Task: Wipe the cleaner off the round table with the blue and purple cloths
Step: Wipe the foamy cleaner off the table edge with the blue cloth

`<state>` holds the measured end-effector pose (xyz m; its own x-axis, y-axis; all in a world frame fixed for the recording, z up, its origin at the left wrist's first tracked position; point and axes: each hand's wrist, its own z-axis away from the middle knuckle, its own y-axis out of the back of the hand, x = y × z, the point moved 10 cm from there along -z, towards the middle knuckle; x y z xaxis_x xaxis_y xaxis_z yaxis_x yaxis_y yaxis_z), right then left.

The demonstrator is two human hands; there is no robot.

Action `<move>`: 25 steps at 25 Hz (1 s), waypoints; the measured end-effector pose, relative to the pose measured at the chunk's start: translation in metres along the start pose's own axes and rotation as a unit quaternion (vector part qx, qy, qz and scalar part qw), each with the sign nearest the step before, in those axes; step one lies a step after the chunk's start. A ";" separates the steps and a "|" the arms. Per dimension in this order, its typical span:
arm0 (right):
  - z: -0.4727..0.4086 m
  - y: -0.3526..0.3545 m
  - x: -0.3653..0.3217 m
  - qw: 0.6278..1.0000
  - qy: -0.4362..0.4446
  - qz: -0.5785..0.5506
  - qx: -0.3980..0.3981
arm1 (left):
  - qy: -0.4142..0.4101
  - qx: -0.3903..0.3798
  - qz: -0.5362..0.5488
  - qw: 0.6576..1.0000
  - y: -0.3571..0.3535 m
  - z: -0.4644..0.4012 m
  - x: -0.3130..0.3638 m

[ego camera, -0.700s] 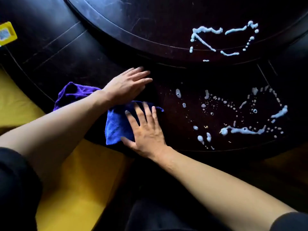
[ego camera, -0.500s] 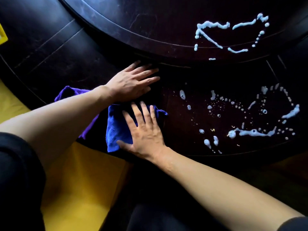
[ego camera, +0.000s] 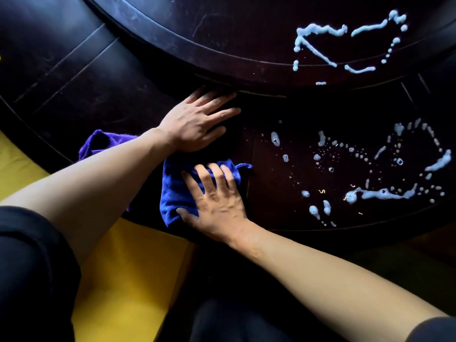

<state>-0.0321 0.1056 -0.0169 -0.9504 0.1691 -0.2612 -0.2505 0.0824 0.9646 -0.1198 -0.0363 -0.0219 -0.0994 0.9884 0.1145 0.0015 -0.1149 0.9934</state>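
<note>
Head view shows your right hand (ego camera: 217,206) spread flat on the blue cloth (ego camera: 177,191) and your left hand (ego camera: 195,122) flat over the purple cloth (ego camera: 103,141), so press evenly and sweep rightward across the round table (ego camera: 123,99) through the cleaner (ego camera: 380,193).

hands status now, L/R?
Left hand: open, flat, palm down; whether the crumpled purple cloth lies under it cannot be told.
Right hand: open, fingers spread, pressing the blue microfibre cloth.
</note>
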 end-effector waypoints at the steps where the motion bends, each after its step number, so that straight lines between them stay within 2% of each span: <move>1: 0.002 0.001 -0.001 1.000 0.000 0.009 0.012 | 0.005 -0.002 0.005 1.000 0.000 0.000 0.000; 5: 0.004 0.007 -0.004 0.999 0.006 0.035 0.036 | 0.032 -0.004 0.012 0.999 -0.002 0.003 -0.006; 9: 0.006 0.017 0.001 0.997 0.000 0.031 0.066 | 0.107 0.021 0.031 0.994 0.004 0.008 -0.019; 19: 0.028 0.054 0.063 0.985 -0.156 -0.050 0.049 | 0.101 0.050 0.038 0.993 0.010 0.007 -0.019; 25: 0.037 0.051 0.067 0.986 -0.168 0.006 0.024 | 0.106 0.045 0.038 0.993 0.010 0.007 -0.018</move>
<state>-0.1021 0.1576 0.0133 -0.8368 0.4850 -0.2542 -0.2225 0.1231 0.9671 -0.1113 -0.0541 -0.0138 -0.3024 0.9334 0.1932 0.1056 -0.1687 0.9800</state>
